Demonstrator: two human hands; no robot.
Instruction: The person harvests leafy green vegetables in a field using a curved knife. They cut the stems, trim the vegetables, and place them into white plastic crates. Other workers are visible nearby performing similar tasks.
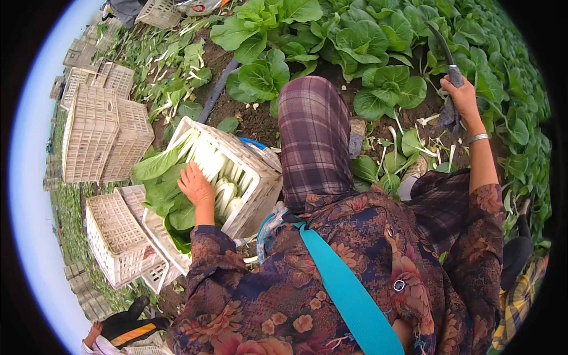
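My left hand [195, 184] lies with its fingers apart on green leaves and white stalks of bok choy [224, 166] in a white plastic crate [259, 202]. The crate is tilted, with rows of white stalk bases showing inside. Large leaves [166, 186] hang over its left side. Off to the right, my right hand [461, 97] grips the grey cloth-wrapped handle of a sickle [443, 46], whose curved blade points up and away. Uncut bok choy [386, 91] stands in the soil near the blade. Cut leaves and stalks [397, 151] lie beside my feet.
Stacked plastic crates [91, 133] stand at left, with more crates [117, 235] below them. A dark hose [217, 91] runs over the soil. Leaf trimmings [177, 71] litter the ground. Other people [133, 321] are at the lower left, right edge and top left.
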